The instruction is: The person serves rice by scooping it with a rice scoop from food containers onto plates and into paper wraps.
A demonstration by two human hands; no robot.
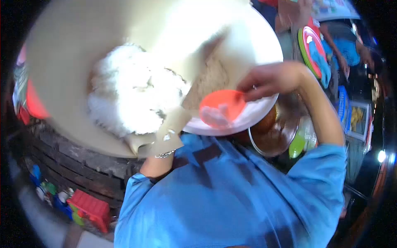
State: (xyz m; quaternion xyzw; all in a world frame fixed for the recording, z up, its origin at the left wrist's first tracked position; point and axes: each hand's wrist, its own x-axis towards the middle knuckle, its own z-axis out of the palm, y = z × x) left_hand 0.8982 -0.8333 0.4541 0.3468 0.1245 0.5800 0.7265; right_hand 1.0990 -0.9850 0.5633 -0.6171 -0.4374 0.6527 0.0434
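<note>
My right hand (273,80) grips the rim of a small orange bowl (235,99) tilted over the near right edge of a large round pale container (74,37). Something whitish and blurred lies in the bowl. My left hand (167,134), overexposed, is at the near edge of the container; its finger shape and any held thing are washed out. Beside it, inside the container, a mound of white rice-like food (128,91) lies in bright glare. A brownish patch of food (211,78) is to the right of the mound.
A metal pot of brown liquid (275,126) stands right of the container. Stacked pink and green plates (307,47) are at the upper right, near another person's arm (336,49). A red basket (89,206) is at lower left. Slatted wood (74,159) runs below the container.
</note>
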